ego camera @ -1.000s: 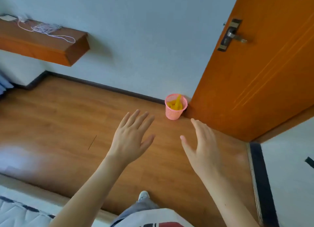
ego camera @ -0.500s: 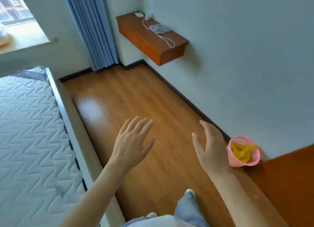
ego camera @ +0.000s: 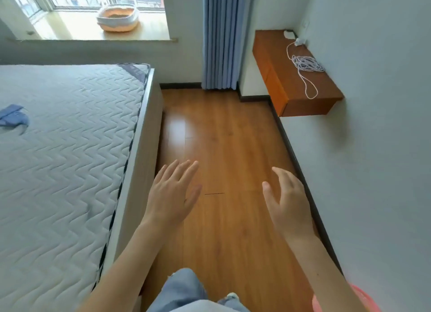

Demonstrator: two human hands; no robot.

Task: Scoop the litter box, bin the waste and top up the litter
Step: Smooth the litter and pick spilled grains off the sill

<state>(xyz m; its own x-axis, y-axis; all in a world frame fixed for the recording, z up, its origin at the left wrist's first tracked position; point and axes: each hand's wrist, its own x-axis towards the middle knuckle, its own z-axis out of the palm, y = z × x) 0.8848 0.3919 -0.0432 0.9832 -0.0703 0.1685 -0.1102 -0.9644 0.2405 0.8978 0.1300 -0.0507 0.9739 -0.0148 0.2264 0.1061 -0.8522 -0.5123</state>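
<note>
My left hand (ego camera: 172,192) and my right hand (ego camera: 286,202) are held out in front of me over the wooden floor (ego camera: 221,148), fingers spread, both holding nothing. A small pink mesh bin (ego camera: 363,297) shows only as a rim at the bottom right corner, mostly hidden behind my right forearm. On the sunlit window sill at the far end sits a white and orange basket-like tub (ego camera: 117,17); I cannot tell what it holds. No scoop or litter bag is in sight.
A bare quilted mattress (ego camera: 58,148) on a bed frame fills the left side. A wall-mounted wooden shelf (ego camera: 300,83) with a coiled white cable juts from the right wall. A blue curtain (ego camera: 221,36) hangs at the far end. A narrow floor strip runs between.
The view has swung left from the orange door and pink bin to the bed and window. The bin has slid to the bottom right corner. Both hands stay spread and empty.
</note>
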